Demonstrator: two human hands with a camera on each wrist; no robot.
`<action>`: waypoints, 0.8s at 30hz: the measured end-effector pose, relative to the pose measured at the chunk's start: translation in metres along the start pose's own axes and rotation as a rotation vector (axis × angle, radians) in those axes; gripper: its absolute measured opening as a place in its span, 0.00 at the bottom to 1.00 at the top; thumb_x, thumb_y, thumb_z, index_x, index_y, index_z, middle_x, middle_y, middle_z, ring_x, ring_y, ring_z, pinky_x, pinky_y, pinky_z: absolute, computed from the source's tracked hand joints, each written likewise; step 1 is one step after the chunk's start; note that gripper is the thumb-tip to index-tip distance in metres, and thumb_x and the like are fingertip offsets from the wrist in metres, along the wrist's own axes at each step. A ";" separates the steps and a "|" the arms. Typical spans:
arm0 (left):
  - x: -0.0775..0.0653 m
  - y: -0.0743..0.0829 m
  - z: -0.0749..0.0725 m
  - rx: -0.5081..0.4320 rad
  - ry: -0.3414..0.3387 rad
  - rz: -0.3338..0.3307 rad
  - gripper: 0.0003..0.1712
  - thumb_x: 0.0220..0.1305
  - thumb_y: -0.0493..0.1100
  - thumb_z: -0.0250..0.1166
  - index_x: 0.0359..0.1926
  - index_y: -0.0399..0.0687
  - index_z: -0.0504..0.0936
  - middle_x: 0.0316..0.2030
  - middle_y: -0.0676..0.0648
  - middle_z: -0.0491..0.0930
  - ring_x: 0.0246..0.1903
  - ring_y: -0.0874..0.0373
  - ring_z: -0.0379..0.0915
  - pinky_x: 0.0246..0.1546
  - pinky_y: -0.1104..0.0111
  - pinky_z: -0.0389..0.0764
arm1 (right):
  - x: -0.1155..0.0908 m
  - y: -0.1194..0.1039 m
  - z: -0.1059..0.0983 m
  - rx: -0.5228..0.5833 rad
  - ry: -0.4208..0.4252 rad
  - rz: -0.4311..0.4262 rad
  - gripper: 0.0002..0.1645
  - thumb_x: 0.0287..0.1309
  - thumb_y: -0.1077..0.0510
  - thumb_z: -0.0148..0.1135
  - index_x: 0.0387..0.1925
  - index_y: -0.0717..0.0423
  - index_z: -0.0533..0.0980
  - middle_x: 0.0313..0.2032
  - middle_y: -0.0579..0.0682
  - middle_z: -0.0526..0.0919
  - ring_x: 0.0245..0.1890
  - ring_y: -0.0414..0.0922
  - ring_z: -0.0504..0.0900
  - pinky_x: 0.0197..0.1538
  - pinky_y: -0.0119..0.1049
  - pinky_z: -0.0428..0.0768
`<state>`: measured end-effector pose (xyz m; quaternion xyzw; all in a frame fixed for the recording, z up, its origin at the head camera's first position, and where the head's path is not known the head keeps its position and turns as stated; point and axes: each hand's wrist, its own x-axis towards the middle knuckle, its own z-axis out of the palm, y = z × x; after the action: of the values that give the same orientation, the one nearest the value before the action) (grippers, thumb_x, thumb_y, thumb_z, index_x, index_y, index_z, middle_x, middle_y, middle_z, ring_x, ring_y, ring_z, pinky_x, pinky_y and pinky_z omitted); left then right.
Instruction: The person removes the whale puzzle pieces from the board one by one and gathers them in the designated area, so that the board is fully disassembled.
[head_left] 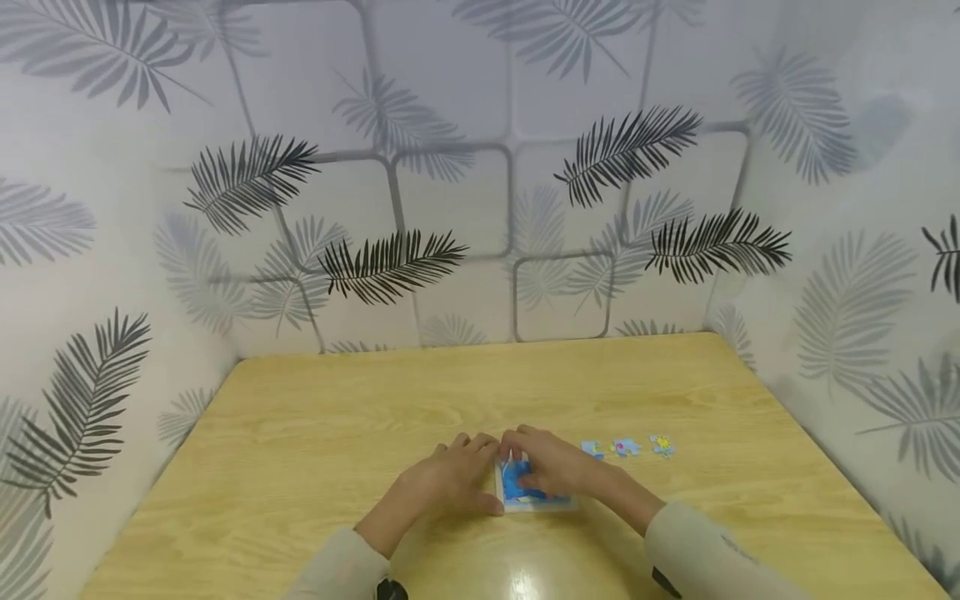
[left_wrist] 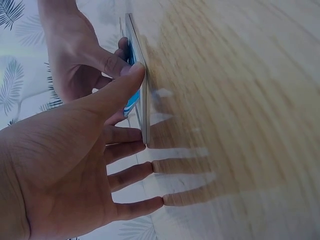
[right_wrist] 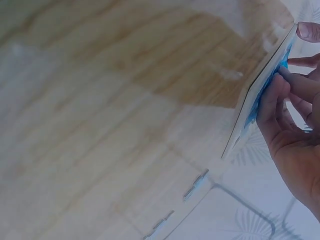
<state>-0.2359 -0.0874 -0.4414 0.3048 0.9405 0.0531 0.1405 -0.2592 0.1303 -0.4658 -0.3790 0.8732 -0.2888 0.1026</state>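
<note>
Left hand (head_left: 459, 477): spread, touching rectangular white-bordered blue puzzle (head_left: 513, 488) at 9 o'clock | Right hand (head_left: 557, 465): atop it, can't tell whether pinching | 2 o'clock: three pale-blue jigsaw pieces (head_left: 626, 447)

One bare left hand (head_left: 456, 477), one bare right hand (head_left: 561, 467), two pale sleeves (head_left: 701, 546). One blue, white-rimmed rectangular board (head_left: 540, 506) under right hand. Three pale-blue jigsaw pieces (head_left: 626, 447) right of right hand. One wood-grain table (head_left: 352, 417).
</note>
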 end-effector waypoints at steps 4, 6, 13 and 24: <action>0.000 0.001 -0.001 0.001 -0.004 0.000 0.50 0.67 0.67 0.66 0.79 0.47 0.60 0.77 0.47 0.59 0.73 0.43 0.58 0.69 0.40 0.67 | 0.002 0.002 -0.003 -0.031 -0.014 -0.008 0.19 0.62 0.67 0.71 0.50 0.55 0.73 0.47 0.50 0.77 0.36 0.40 0.78 0.41 0.31 0.81; 0.001 0.001 -0.002 0.001 -0.002 -0.002 0.50 0.68 0.67 0.66 0.79 0.48 0.59 0.77 0.48 0.59 0.74 0.43 0.57 0.70 0.40 0.66 | 0.002 0.002 -0.005 -0.034 -0.015 -0.013 0.19 0.62 0.66 0.71 0.50 0.54 0.74 0.47 0.48 0.78 0.39 0.40 0.77 0.44 0.32 0.80; 0.001 0.000 0.000 -0.017 0.003 0.000 0.49 0.66 0.68 0.66 0.79 0.50 0.61 0.77 0.49 0.59 0.74 0.44 0.57 0.71 0.40 0.65 | -0.001 0.004 -0.007 0.034 -0.024 -0.010 0.18 0.61 0.66 0.72 0.51 0.57 0.78 0.45 0.52 0.78 0.26 0.35 0.75 0.32 0.29 0.80; 0.000 -0.001 -0.001 -0.034 -0.011 -0.009 0.48 0.67 0.68 0.66 0.78 0.51 0.63 0.77 0.50 0.60 0.75 0.45 0.57 0.71 0.39 0.64 | -0.003 0.007 -0.005 0.124 -0.030 0.008 0.15 0.67 0.67 0.65 0.54 0.60 0.79 0.49 0.55 0.80 0.18 0.37 0.80 0.24 0.31 0.82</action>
<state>-0.2369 -0.0884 -0.4405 0.2985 0.9400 0.0669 0.1511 -0.2632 0.1379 -0.4658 -0.3726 0.8536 -0.3360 0.1402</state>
